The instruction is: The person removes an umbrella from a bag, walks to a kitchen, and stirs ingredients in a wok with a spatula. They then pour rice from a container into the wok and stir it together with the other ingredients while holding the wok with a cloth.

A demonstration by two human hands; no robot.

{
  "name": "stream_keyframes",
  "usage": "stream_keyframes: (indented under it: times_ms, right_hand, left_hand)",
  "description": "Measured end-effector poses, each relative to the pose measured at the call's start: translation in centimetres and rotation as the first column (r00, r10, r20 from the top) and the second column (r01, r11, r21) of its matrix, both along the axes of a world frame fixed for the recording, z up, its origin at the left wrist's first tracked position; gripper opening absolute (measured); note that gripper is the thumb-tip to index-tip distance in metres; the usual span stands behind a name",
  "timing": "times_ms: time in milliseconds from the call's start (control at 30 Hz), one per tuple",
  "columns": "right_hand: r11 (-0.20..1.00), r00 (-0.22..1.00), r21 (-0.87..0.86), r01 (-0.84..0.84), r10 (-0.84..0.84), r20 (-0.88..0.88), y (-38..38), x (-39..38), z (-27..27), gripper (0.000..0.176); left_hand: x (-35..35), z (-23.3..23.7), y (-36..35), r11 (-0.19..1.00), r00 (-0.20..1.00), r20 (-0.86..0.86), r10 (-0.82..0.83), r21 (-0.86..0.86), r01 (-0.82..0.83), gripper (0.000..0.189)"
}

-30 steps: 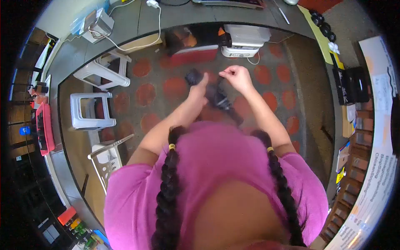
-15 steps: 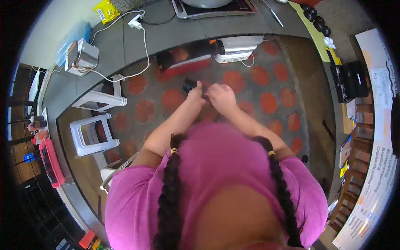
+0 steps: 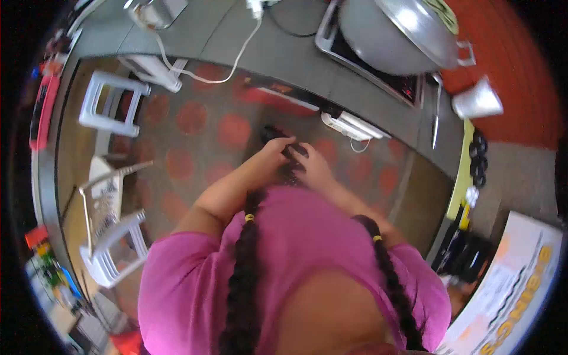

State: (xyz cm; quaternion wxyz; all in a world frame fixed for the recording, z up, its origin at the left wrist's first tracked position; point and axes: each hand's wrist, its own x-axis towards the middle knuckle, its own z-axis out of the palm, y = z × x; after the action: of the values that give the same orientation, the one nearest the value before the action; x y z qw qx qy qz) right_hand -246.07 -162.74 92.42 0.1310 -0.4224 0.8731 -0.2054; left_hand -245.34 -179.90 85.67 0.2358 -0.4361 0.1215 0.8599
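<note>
My left hand [image 3: 277, 150] and my right hand [image 3: 310, 163] are close together in front of my body, over the floor. The fingers of both are curled in, with a dark thing [image 3: 291, 168] showing between them; I cannot tell what it is. A black, rounded object [image 3: 270, 132] shows just past my left fingers and overlaps them in this view. My right fingers bend towards the left hand, slightly blurred by motion.
A big lidded silver pot [image 3: 384, 38] stands on an induction cooker [image 3: 408, 89] on the grey counter [image 3: 296, 59]. A white cord [image 3: 236, 62] hangs over its edge. White plastic stools [image 3: 109, 103] and a chair [image 3: 100, 195] stand left. A white appliance [image 3: 349, 127] sits below the counter.
The view has swung to the right, bringing the pot and cooker further in. My hands stay together; the right fingers now sit a little lower beside the left hand.
</note>
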Motion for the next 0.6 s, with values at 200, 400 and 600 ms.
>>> stream_keyframes:
  times_ms: [200, 400, 600]
  right_hand:
    - [0.956, 0.941, 0.17, -0.24, 0.187, 0.281, -4.9, -5.7, -3.8, 0.073]
    - [0.986, 0.883, -0.114, 0.121, -0.054, 0.467, -13.3, -10.3, -20.6, 0.067]
    - [0.901, 0.906, -0.185, 0.393, -0.346, 0.244, -24.7, -20.2, -39.1, 0.06]
  left_hand:
    - [2.9, -12.0, -2.3, 0.925, 0.954, -0.296, -0.044, -0.373, -0.073, 0.044]
    - [10.8, -16.3, -8.1, 0.785, 0.787, 0.054, 0.614, -0.141, -0.603, 0.063]
    - [35.8, -29.1, -3.8, 0.475, 0.572, 0.195, 0.797, -0.787, -0.394, 0.041]
